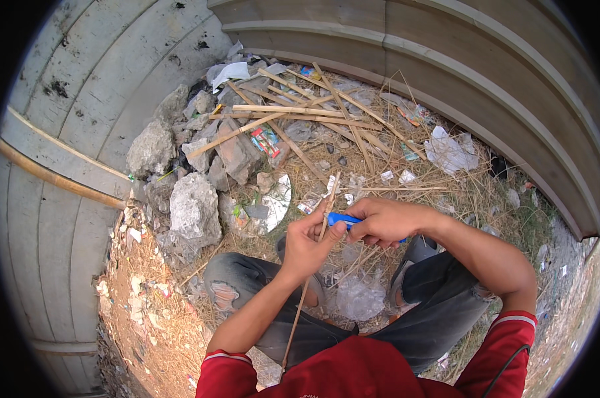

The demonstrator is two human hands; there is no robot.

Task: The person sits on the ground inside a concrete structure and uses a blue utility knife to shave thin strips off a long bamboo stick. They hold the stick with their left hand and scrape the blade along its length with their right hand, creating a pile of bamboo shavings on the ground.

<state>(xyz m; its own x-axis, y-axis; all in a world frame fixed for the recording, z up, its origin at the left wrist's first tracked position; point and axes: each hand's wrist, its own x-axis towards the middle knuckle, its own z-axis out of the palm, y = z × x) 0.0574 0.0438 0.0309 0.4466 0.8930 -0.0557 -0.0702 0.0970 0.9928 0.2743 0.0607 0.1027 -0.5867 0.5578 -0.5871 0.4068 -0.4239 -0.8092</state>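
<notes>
My left hand [304, 251] is closed round a thin bamboo strip [296, 325], which runs up past the fingers and down over my leg toward my lap. In my right hand [391, 221] is a blue-handled cutter knife [342, 219], gripped with the fingers curled round it. The knife's front end meets the strip just above my left thumb. Its blade is too small to make out. Both hands are close together in front of my bent knees.
Beyond my hands lies a loose pile of bamboo strips [293, 110]. Rough stones [194, 209] are heaped at the left, beside a grey panel wall [124, 73]. A ribbed metal sheet [472, 60] curves along the far right. A clear plastic bag [361, 296] lies between my feet.
</notes>
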